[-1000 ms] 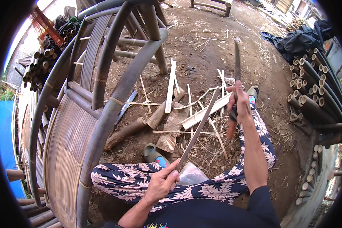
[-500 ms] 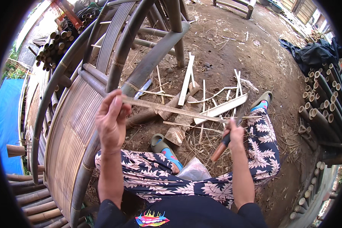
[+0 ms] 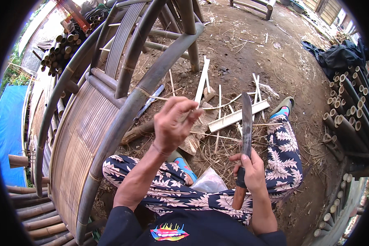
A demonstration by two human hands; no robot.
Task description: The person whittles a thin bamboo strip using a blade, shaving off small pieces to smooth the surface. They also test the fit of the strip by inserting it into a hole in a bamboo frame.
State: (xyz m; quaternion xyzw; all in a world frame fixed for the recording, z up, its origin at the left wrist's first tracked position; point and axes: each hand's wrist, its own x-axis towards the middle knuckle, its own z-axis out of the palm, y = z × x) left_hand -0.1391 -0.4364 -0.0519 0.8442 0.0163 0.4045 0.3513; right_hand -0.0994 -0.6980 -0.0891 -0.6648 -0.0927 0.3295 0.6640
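My right hand [image 3: 252,170] is closed on a large knife [image 3: 247,123] with a wooden handle. Its long dark blade points up and away from me. My left hand [image 3: 176,123] hovers ahead of my lap, left of the blade, its fingers curled and the thumb near the index finger. Whatever may be between those fingertips is too small to make out. Beyond the hands, a split bamboo piece [image 3: 238,116] lies on the ground. Close by are a pale bamboo strip [image 3: 202,82] and a wooden block [image 3: 191,144], partly hidden behind my left hand.
A bamboo chair [image 3: 80,139] with a slatted seat stands close on my left. Bundles of bamboo poles [image 3: 348,102] are stacked at the right, beneath a dark cloth [image 3: 342,57]. A clear plastic bag [image 3: 209,181] lies between my legs. Thin shavings litter the dirt ground.
My left hand has moved right and forward; the long strip stretched between my hands is no longer seen there. The knife has swung upright. The split bamboo piece has shifted slightly.
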